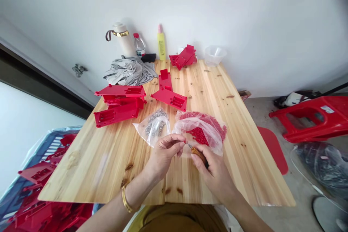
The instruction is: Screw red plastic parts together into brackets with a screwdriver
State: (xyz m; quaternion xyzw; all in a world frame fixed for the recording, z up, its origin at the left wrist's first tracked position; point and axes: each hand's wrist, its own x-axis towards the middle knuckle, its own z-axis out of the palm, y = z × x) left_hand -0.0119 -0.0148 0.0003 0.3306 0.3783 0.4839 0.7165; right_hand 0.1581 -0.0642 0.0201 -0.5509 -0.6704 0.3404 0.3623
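Above the front middle of the table, my left hand (166,154) pinches a tiny red plastic piece (185,141) between thumb and fingers. My right hand (213,165) is closed round a small hand tool (199,154) with a brown handle and a slim metal tip. That tip points at the red piece; whether they touch I cannot tell. Just behind my hands lies a clear plastic bag of small red pieces (199,136). Left of it, another clear bag holds small silvery metal parts (157,125).
Red plastic plates lie stacked at the left (119,110), singly in the middle (170,98) and piled at the back (185,57). A grey cloth (130,70), flask (125,40), water bottle (139,45), yellow bottle (161,45) and clear tub (214,56) line the wall. A blue basket (12,192) holds more plates.
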